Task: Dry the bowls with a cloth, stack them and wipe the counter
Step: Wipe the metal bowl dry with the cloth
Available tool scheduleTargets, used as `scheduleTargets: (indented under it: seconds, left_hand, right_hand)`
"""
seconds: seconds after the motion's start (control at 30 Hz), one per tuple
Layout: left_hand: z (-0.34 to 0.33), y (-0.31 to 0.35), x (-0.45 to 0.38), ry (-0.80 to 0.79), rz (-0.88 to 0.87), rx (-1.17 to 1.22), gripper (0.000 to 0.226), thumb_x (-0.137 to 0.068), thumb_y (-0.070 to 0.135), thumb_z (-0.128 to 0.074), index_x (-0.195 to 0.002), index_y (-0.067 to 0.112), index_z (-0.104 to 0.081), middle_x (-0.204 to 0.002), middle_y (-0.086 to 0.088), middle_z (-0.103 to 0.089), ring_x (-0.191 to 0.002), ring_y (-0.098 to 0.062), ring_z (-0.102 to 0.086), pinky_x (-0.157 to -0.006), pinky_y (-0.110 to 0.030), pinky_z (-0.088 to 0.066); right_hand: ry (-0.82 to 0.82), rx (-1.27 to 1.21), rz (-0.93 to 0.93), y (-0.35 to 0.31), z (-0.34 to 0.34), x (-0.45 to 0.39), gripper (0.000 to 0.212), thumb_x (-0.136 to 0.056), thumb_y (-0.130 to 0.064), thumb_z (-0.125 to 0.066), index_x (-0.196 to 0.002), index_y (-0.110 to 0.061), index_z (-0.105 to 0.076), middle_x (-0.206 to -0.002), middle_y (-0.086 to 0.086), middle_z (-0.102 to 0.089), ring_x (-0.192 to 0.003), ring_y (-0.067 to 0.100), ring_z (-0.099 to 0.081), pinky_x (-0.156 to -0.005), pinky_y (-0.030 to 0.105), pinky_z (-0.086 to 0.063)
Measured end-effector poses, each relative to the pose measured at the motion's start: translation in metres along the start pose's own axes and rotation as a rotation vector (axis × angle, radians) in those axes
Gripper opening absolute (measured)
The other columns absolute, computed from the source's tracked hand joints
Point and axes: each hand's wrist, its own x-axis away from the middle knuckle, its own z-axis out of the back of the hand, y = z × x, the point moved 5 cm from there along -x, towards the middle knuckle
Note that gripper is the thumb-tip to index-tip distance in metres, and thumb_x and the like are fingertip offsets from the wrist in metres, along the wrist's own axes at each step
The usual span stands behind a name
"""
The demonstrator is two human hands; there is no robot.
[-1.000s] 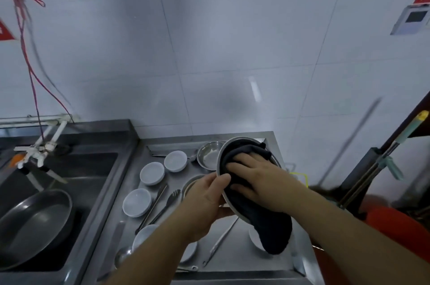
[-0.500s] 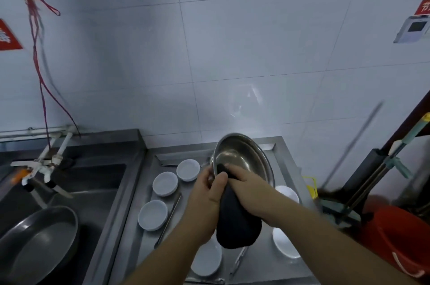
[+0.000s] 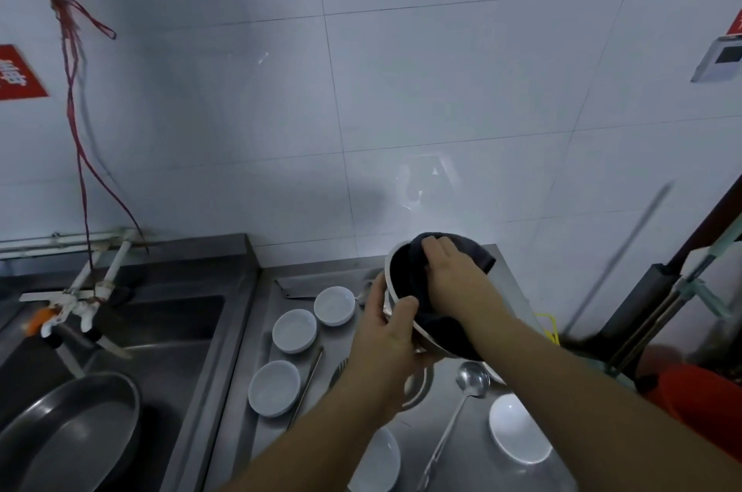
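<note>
Left hand [image 3: 387, 335] grips the metal bowl's [image 3: 395, 292] rim — right hand [image 3: 449, 278], seemingly flat-fingered, presses dark cloth [image 3: 409, 274] inside.

This is a working kitchen, most likely a commercial or canteen one. A stainless-steel counter [image 3: 461, 443] fills the 6 o'clock area, joined at 8 o'clock to a deep steel sink [image 3: 168, 335] with a wide metal pan [image 3: 68, 435] lying in it. White plastic taps [image 3: 76, 299] stand over the sink at 9 o'clock. Small white dishes [image 3: 294, 331] and a steel ladle [image 3: 461, 407] lie on the counter. Large glossy white wall tiles [image 3: 441, 90] cover the wall from 10 to 2 o'clock, with a red sign [image 3: 18, 74] at 10 o'clock.
</note>
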Motion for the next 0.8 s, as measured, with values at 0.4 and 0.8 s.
scheduleTargets:
  seconds: [0.4, 0.8]
  left_hand:
    - [-0.001, 0.025, -0.021, 0.019, -0.281, -0.174, 0.051, -0.094, 0.027, -0.057, -0.142, 0.045, -0.056, -0.119, -0.001, -0.076, -0.107, -0.024, -0.075, -0.082, -0.039, -0.066]
    - [-0.026, -0.003, -0.013, -0.117, -0.056, 0.019, 0.04, -0.109, 0.019, -0.05, -0.146, 0.033, -0.055, -0.137, -0.002, -0.07, -0.124, -0.022, -0.069, -0.095, -0.037, -0.06]
  right_hand:
    - [-0.351, 0.144, 0.161, 0.011, -0.001, 0.033, 0.038, -0.113, -0.033, -0.039, -0.137, -0.011, -0.059, -0.141, 0.013, -0.049, -0.124, 0.035, -0.047, -0.102, 0.041, -0.041]
    - [-0.002, -0.782, -0.013, 0.014, 0.004, 0.036, 0.043, -0.1, -0.029, -0.061, -0.121, -0.063, -0.049, -0.12, -0.036, -0.064, -0.113, -0.006, -0.062, -0.089, 0.003, -0.043]
